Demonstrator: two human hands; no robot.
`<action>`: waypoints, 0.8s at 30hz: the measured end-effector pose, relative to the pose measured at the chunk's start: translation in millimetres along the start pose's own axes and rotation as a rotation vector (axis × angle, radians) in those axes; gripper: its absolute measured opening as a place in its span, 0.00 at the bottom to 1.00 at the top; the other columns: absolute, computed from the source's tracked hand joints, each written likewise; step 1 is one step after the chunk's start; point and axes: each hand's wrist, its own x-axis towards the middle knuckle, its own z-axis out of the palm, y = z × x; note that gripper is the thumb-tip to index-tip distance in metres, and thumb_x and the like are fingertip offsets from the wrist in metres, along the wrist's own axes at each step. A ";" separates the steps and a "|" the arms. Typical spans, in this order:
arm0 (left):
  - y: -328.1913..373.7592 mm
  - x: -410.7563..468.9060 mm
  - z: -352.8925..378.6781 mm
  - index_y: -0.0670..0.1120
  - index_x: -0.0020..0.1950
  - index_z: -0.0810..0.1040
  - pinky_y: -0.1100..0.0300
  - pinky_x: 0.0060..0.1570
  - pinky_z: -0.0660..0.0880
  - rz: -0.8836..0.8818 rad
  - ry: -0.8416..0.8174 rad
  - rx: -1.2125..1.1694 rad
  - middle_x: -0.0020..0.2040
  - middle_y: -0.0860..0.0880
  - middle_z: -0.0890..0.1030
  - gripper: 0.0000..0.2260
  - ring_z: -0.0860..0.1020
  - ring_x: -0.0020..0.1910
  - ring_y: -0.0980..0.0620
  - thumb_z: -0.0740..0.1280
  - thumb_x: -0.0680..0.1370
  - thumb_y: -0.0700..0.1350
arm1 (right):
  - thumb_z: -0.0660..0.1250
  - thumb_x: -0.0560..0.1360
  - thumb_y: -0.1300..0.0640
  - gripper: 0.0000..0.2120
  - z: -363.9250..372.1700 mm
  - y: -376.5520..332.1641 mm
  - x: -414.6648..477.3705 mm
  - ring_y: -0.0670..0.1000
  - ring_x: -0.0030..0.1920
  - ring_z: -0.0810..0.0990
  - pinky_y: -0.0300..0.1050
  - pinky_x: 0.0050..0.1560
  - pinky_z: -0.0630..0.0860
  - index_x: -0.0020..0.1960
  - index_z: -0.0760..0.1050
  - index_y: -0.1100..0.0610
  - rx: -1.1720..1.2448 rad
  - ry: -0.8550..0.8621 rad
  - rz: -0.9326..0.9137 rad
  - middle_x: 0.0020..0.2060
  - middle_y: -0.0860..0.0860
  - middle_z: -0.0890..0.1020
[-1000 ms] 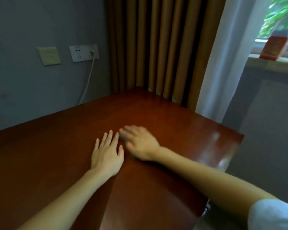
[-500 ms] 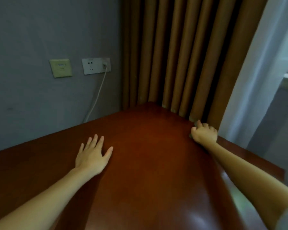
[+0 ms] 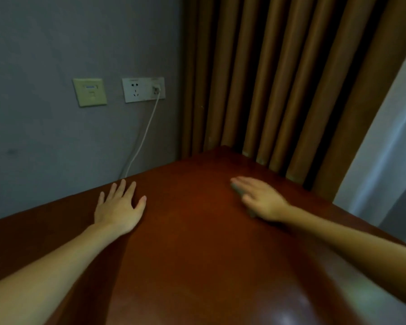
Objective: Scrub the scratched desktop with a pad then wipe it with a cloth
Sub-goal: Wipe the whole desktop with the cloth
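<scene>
**Pad pinned under our right palm by the curtain**

We press our right hand (image 3: 259, 198) flat, fingers straight and close together, on the thin grey scrubbing pad (image 3: 237, 190). That way it rubs the glossy reddish-brown wooden desktop (image 3: 192, 231) just before the pleated brown curtain (image 3: 256, 78). Farther from the curtain, our left hand (image 3: 118, 207) lies flat, fingers spread, probably bracing us.

On the desktop (image 3: 197, 242): left hand (image 3: 118, 207) flat left of centre, right hand (image 3: 260, 199) right of centre atop the pad (image 3: 237, 190); wall socket (image 3: 143, 89) upper left, curtain (image 3: 279, 78) behind the far corner.
</scene>
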 end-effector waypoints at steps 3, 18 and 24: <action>1.1 1.9 2.3 0.52 0.79 0.44 0.49 0.75 0.43 -0.006 0.026 0.014 0.79 0.49 0.44 0.28 0.43 0.78 0.50 0.43 0.81 0.61 | 0.45 0.81 0.44 0.27 -2.8 67.5 26.3 0.53 0.76 0.55 0.46 0.73 0.52 0.78 0.50 0.51 -0.028 0.034 0.393 0.77 0.53 0.56; 0.8 -1.6 0.3 0.53 0.79 0.47 0.50 0.76 0.42 -0.002 0.075 -0.052 0.79 0.51 0.46 0.28 0.44 0.78 0.51 0.45 0.81 0.62 | 0.46 0.77 0.42 0.29 23.2 -98.9 118.0 0.48 0.76 0.54 0.44 0.75 0.48 0.77 0.54 0.50 0.035 0.000 -0.314 0.76 0.49 0.58; 3.9 1.0 5.0 0.53 0.79 0.42 0.49 0.76 0.41 -0.005 0.087 -0.002 0.79 0.50 0.43 0.28 0.42 0.77 0.51 0.42 0.81 0.61 | 0.45 0.83 0.46 0.25 6.1 45.1 142.7 0.52 0.76 0.53 0.45 0.74 0.49 0.78 0.51 0.51 0.017 0.026 0.215 0.77 0.52 0.56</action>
